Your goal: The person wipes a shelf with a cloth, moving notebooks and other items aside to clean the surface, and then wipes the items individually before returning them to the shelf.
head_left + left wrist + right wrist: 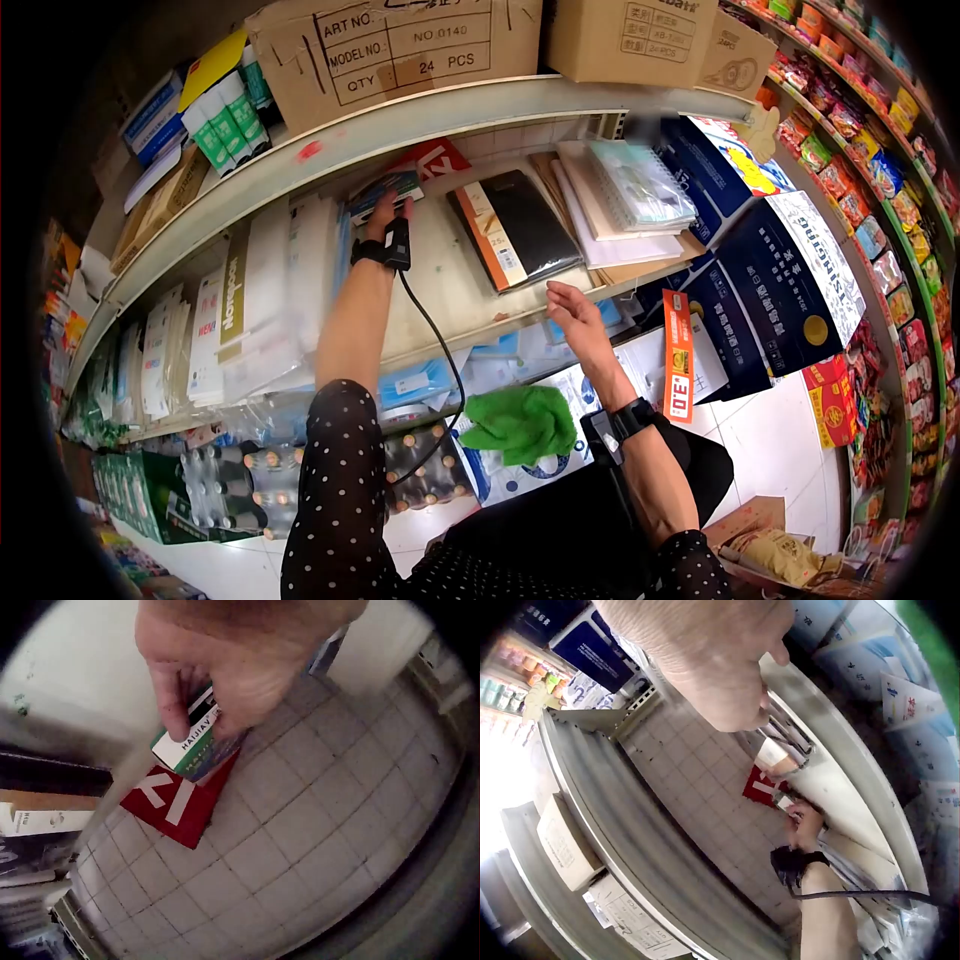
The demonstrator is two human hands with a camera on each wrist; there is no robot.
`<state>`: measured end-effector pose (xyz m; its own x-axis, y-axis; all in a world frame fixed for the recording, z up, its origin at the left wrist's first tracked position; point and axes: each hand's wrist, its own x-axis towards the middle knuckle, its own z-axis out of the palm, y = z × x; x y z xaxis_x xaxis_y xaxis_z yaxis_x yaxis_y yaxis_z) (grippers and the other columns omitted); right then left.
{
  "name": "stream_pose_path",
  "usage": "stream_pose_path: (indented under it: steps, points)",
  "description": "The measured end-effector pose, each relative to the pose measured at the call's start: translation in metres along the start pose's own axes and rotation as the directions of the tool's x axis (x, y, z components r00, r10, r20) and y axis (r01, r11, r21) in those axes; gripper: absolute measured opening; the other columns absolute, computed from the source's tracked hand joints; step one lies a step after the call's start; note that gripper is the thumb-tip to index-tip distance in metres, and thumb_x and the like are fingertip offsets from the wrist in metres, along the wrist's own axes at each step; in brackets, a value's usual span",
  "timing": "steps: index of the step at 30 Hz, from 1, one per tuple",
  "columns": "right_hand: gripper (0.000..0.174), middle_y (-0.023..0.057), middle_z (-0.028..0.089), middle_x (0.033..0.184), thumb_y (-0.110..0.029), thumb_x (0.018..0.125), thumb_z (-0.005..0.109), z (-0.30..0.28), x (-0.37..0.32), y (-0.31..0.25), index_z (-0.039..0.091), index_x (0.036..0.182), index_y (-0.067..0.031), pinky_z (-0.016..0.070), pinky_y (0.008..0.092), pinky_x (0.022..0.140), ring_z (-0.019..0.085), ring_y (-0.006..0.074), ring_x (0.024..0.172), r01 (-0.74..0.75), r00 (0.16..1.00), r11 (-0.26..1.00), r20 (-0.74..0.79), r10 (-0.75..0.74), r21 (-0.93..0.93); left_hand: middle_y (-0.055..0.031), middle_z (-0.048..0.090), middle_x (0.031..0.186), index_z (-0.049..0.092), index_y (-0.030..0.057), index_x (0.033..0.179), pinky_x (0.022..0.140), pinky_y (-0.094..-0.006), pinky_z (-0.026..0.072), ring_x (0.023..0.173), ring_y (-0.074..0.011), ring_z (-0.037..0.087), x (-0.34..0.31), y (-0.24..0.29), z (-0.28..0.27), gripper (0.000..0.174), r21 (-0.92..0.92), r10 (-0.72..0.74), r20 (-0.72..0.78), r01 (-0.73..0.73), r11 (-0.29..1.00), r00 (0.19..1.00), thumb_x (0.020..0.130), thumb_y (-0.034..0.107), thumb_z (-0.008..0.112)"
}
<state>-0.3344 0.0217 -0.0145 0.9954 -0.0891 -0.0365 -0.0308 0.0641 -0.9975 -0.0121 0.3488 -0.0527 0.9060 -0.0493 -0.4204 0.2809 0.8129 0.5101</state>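
Observation:
My left hand reaches onto the shelf and grips a small box with white and green sides and "HAIJIAV" lettering. Thumb and fingers come down on it from above. Behind that box lies a red piece with white marks, near the tiled back wall. My right hand hovers at the shelf's front edge with fingers loosely bent and holding nothing. Nearest to it is a black pack with an orange and white band, lying flat in a clear wrapper.
Right of the black pack sit spiral notebooks on paper sheets. Upright folders line the left side. A metal shelf with cartons overhangs my arms. Below are a green cloth and bottle packs. A cable hangs from my left wrist.

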Motion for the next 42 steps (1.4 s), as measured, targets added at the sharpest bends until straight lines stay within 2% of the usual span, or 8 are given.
stream_pose_path:
  steps: [5, 12, 14, 20, 27, 35, 38, 42]
  points:
    - [0.039, 0.0096, 0.06, 0.123, -0.007, 0.093, 0.059, 0.002, 0.0, 0.0, 0.054, 0.131, -0.0013, 0.0424, 0.0275, 0.097, 0.054, 0.0147, 0.116, 0.015, 1.0, 1.0, -0.011, -0.015, -0.018, -0.0179, 0.064, 0.102, 0.055, -0.0006, 0.113, 0.075, -0.0321, 0.0633, 0.087, -0.0237, 0.068, -0.058, -0.006, 0.012, 0.025, 0.008, 0.08, 0.044, -0.081, 0.997, 0.996, 0.097, 0.019, 0.058]
    - [0.041, 0.0123, 0.061, 0.123, -0.01, 0.093, 0.059, -0.001, 0.001, 0.001, 0.054, 0.132, -0.002, 0.0419, 0.0272, 0.096, 0.055, 0.0161, 0.115, -0.02, 1.0, 1.0, -0.002, 0.02, 0.02, -0.0115, 0.058, 0.117, 0.053, 0.0038, 0.118, 0.083, -0.0299, 0.0609, 0.108, -0.0227, 0.058, -0.018, -0.003, -0.009, 0.026, 0.119, 0.032, 0.211, -0.058, 0.991, 0.977, 0.097, 0.02, 0.056]
    - [0.04, 0.0121, 0.062, 0.122, -0.01, 0.093, 0.059, -0.002, 0.001, 0.0, 0.054, 0.132, -0.0013, 0.0421, 0.0269, 0.096, 0.055, 0.0159, 0.114, -0.013, 1.0, 1.0, -0.005, 0.014, 0.014, -0.011, 0.061, 0.108, 0.054, 0.004, 0.114, 0.081, -0.0291, 0.0612, 0.101, -0.0213, 0.06, 0.007, -0.013, -0.027, 0.026, 0.133, 0.19, 0.311, -0.24, 0.961, 0.931, 0.096, 0.022, 0.058]
    - [0.039, 0.0117, 0.062, 0.121, -0.009, 0.093, 0.059, -0.001, 0.0, -0.003, 0.055, 0.131, -0.0002, 0.0422, 0.0265, 0.096, 0.056, 0.0154, 0.113, 0.01, 1.0, 0.999, -0.007, -0.01, 0.032, -0.0084, 0.063, 0.098, 0.056, 0.0062, 0.111, 0.079, -0.0247, 0.0589, 0.094, -0.0177, 0.062, -0.019, -0.022, -0.026, 0.022, 0.201, 0.036, 0.312, -0.103, 0.974, 0.95, 0.096, 0.022, 0.059]
    - [0.039, 0.0109, 0.062, 0.122, -0.008, 0.093, 0.059, -0.003, 0.003, -0.004, 0.055, 0.131, -0.0003, 0.0416, 0.0266, 0.098, 0.055, 0.0148, 0.113, -0.028, 1.0, 0.998, -0.009, 0.028, 0.055, -0.0053, 0.064, 0.094, 0.061, 0.0044, 0.103, 0.078, -0.0218, 0.0558, 0.09, -0.0158, 0.063, -0.141, -0.054, 0.051, 0.019, 0.162, 0.088, 0.294, -0.14, 0.977, 0.952, 0.092, 0.02, 0.065]
    - [0.043, 0.0087, 0.062, 0.123, -0.015, 0.094, 0.061, -0.007, -0.007, -0.01, 0.052, 0.133, 0.0, 0.042, 0.0267, 0.098, 0.056, 0.016, 0.115, -0.086, 0.996, 0.984, 0.039, 0.081, 0.159, -0.0043, 0.062, 0.104, 0.051, 0.0089, 0.114, 0.072, -0.0253, 0.0548, 0.085, -0.0139, 0.063, -0.172, -0.114, 0.131, 0.034, 0.469, 0.126, 0.526, -0.41, 0.782, 0.841, 0.086, 0.009, 0.07]
    - [0.046, 0.0092, 0.06, 0.127, -0.022, 0.095, 0.061, -0.011, -0.02, -0.034, 0.05, 0.136, -0.0035, 0.0445, 0.0304, 0.094, 0.058, 0.0187, 0.115, -0.146, 0.983, 0.932, -0.054, 0.173, 0.333, -0.0044, 0.063, 0.1, 0.054, 0.0076, 0.11, 0.07, -0.0263, 0.0545, 0.083, -0.0125, 0.063, -0.238, -0.12, 0.125, 0.036, 0.6, 0.026, 0.472, -0.343, 0.723, 0.881, 0.081, 0.006, 0.074]
    - [0.056, 0.0126, 0.046, 0.143, -0.028, 0.093, 0.064, -0.031, -0.038, -0.046, 0.044, 0.14, -0.0043, 0.0447, 0.0338, 0.096, 0.054, 0.022, 0.122, -0.013, 0.989, 0.952, -0.138, 0.058, 0.307, -0.0062, 0.064, 0.099, 0.054, 0.0029, 0.118, 0.07, -0.0279, 0.0547, 0.082, -0.0134, 0.064, -0.282, -0.134, 0.082, 0.045, 0.706, 0.026, 0.604, -0.551, 0.445, 0.796, 0.077, 0.003, 0.074]
